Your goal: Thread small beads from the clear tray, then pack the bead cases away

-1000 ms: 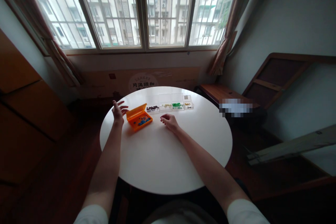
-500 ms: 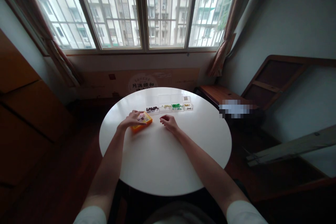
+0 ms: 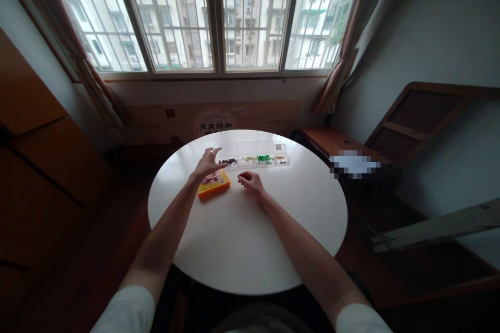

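Note:
My left hand [image 3: 207,164] hovers over the far side of a yellow-orange box [image 3: 214,187] with a printed top, its fingers spread and nothing between them. Its fingertips are close to the clear compartment case [image 3: 239,166], at the end with dark brown small pieces [image 3: 227,162]. Pale yellow pieces, green pieces [image 3: 264,158] and a few golden ones lie in its other compartments. To the right of the box, my right hand [image 3: 252,183] rests low at the table with curled fingers. Whether anything is pinched in it is hidden.
The round white table [image 3: 242,250] carries the box and case. The case's clear lids [image 3: 255,147] stand open at the back. A wooden bench [image 3: 332,140] is at the right, and a printed cardboard panel [image 3: 253,114] leans beneath the window.
My left hand has let go of the yellow-orange box and moved forward and right toward the dark pieces. My right hand stays in place. The view has shifted slightly.

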Motion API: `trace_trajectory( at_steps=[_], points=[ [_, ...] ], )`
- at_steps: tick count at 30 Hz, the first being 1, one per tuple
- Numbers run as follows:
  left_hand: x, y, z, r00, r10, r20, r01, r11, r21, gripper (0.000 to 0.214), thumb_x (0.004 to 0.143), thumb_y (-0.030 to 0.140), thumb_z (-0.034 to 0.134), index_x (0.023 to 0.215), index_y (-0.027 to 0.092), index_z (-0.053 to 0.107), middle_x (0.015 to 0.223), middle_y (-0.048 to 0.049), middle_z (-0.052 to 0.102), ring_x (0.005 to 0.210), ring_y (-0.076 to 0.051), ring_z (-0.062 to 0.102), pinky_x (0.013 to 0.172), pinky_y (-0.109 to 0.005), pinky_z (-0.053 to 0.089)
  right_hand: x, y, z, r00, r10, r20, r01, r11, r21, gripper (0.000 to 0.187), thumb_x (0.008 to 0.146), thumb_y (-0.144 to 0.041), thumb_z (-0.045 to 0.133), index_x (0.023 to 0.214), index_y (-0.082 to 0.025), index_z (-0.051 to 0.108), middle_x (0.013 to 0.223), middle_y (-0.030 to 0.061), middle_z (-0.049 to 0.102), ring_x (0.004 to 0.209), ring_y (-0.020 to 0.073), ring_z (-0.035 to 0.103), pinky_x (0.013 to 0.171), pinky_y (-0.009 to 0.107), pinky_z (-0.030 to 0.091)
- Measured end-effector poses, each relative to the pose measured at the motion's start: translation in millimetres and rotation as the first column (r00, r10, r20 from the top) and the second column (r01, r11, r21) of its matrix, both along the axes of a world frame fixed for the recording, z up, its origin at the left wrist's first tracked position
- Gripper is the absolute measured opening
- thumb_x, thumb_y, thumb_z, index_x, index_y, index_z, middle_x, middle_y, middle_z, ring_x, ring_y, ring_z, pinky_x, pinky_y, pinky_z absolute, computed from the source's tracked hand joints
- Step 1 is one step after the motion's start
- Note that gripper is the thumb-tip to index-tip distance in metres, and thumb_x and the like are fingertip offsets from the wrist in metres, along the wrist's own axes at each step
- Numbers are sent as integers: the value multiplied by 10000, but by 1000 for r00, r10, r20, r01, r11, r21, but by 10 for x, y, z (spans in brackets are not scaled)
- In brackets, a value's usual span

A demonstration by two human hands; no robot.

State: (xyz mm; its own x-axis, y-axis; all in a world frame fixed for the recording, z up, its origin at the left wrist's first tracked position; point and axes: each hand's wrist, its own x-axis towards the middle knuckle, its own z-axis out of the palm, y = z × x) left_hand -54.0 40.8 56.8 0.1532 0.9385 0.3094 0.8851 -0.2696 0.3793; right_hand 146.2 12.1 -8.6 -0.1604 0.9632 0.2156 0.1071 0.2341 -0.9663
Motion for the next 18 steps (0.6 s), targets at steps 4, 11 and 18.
trace_trajectory(
  at_steps=[4, 11, 18],
  points=[
    [224, 257, 124, 975, 39, -218, -54, 996, -67, 1096, 489, 586, 695, 1369, 241, 142, 1420, -174, 98, 1280, -368, 153, 966, -434, 262, -5, -6, -23, 1000, -15, 3, 15, 1000, -2, 179, 642, -284, 548, 710, -128, 602, 583, 23, 610, 505, 107, 533, 498, 232, 421],
    [402, 590, 75, 875, -26, -484, -43, 990, -132, 1299, 451, 524, 734, 1370, 161, -109, 1393, -226, 176, 1282, -360, 125, 987, -469, 159, -24, -11, -56, 1000, -25, -18, 25, 1000, 1, 160, 646, -265, 551, 711, -131, 609, 572, 17, 603, 505, 110, 534, 501, 234, 426],
    [406, 534, 82, 812, 10, -583, -8, 1000, 6, 1053, 489, 495, 727, 1341, 138, 220, 1308, -214, 308, 1162, -362, 280, 943, -461, 198, -29, 10, -96, 1000, -12, -17, 12, 1000, 14, 161, 651, -269, 549, 711, -134, 611, 579, 18, 607, 509, 114, 540, 512, 240, 435]
  ],
)
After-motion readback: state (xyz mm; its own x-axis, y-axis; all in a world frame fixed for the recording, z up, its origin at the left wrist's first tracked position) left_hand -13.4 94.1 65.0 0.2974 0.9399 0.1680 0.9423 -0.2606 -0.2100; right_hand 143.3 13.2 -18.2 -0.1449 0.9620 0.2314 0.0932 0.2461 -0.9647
